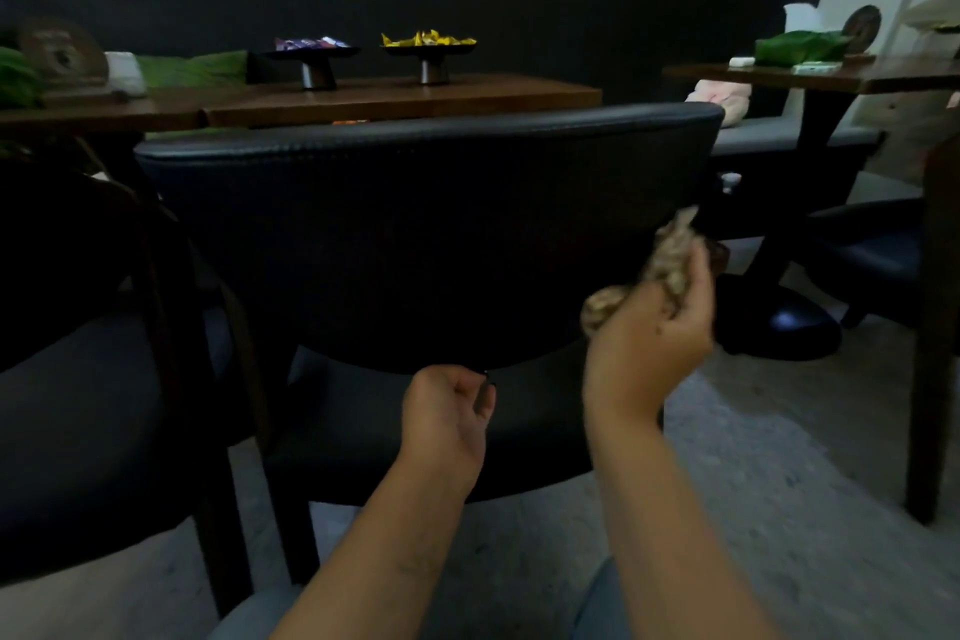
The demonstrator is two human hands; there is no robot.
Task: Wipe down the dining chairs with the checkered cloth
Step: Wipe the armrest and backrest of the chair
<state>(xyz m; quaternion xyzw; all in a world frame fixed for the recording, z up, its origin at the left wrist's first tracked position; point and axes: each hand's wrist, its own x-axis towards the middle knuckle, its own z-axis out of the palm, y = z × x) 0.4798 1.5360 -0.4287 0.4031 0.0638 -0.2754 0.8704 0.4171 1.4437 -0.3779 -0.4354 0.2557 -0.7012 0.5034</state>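
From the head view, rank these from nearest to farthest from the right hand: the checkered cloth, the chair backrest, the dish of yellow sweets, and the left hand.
1. Checkered cloth: gripped in the right hand.
2. Chair backrest: just left of the hand, beside the cloth.
3. Left hand: lower left, at the backrest's bottom edge.
4. Dish of yellow sweets: on the far table, upper middle.

Two bare forearms, no sleeves visible, each ending in an ungloved hand: left hand (447, 418), right hand (647, 346). No rings or watch discernible. Below the wrists, grey-blue fabric, possibly trouser legs (597, 603), blurred.
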